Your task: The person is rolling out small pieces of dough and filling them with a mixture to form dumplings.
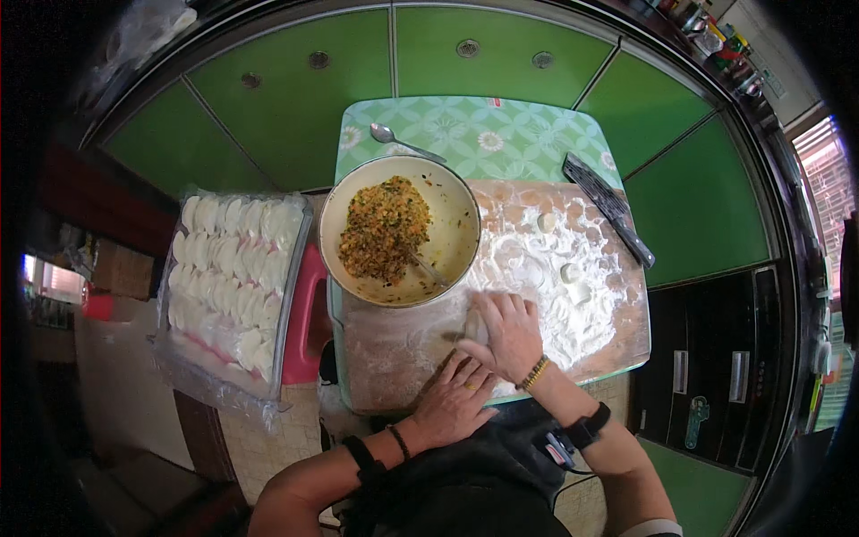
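On the wooden board point(396, 362), my right hand point(507, 332) curls over a pale, rounded object point(476, 327). Fingers cover most of it, so I cannot tell what it is. Just below, my left hand point(456, 403) rests palm down near the board's front edge, fingers spread and pointing towards the right hand. Nothing shows in its grasp. White flour point(577, 322) spreads over the board's right half. Small floured dough pieces, one at the back point(547, 222) and another nearer point(570, 272), lie there. Beyond my hands stands an enamel bowl point(463, 215) of chopped filling point(386, 231), a spoon point(429, 268) stuck in it.
A dark-bladed kitchen knife point(607, 208) lies along the board's right side. Another metal spoon point(406, 142) is behind the bowl on the green patterned table point(530, 144). At left, a plastic-lined tray point(295, 268) carries rows of white dumplings point(228, 285) above a pink stool point(310, 322). Green cabinets point(335, 101) enclose the far side.
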`<state>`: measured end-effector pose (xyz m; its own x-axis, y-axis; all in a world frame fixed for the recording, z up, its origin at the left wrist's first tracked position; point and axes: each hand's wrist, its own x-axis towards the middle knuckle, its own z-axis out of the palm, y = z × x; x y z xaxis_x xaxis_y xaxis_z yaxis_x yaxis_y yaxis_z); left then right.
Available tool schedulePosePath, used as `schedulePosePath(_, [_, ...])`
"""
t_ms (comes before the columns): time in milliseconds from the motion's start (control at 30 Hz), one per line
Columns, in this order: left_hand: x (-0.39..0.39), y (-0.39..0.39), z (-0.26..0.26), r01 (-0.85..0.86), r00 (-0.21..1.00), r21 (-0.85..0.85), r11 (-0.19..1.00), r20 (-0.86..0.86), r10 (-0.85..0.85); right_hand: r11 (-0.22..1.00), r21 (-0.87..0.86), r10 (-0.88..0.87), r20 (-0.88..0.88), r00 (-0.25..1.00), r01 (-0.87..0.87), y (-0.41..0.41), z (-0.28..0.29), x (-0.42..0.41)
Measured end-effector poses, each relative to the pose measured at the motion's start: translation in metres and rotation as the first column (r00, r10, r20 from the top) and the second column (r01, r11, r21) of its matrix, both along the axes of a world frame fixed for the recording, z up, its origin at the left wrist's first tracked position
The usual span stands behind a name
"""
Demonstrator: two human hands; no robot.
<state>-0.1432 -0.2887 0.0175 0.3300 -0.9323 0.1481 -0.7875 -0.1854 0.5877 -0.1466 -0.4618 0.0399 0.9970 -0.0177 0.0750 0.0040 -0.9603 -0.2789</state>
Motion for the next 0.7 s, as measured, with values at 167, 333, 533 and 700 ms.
schedulePosePath(167, [-0.002,-0.005,0.006,-0.075,0.997,0.046,0.996,-0.023,0.076,1.000,-0.016,0.024,0.129,0.991,-0.022,-0.009,-0.010,0.029])
schedulePosePath(333, [0.013,-0.019,-0.002,-0.209,0.978,0.017,0.978,-0.004,0.210,0.908,0.349,-0.276,0.085,0.957,0.231,-0.036,-0.021,0.019])
schedulePosePath(533, [0.060,-0.041,-0.008,-0.106,0.994,-0.141,0.984,-0.031,0.103,0.948,0.303,-0.145,0.153,0.977,0.094,-0.071,-0.006,-0.019])
schedulePosePath(700, [0.054,-0.026,-0.011,-0.332,0.943,-0.282,0.900,-0.110,0.313,0.999,0.027,0.041,0.058,0.997,-0.043,-0.041,0.006,-0.022])
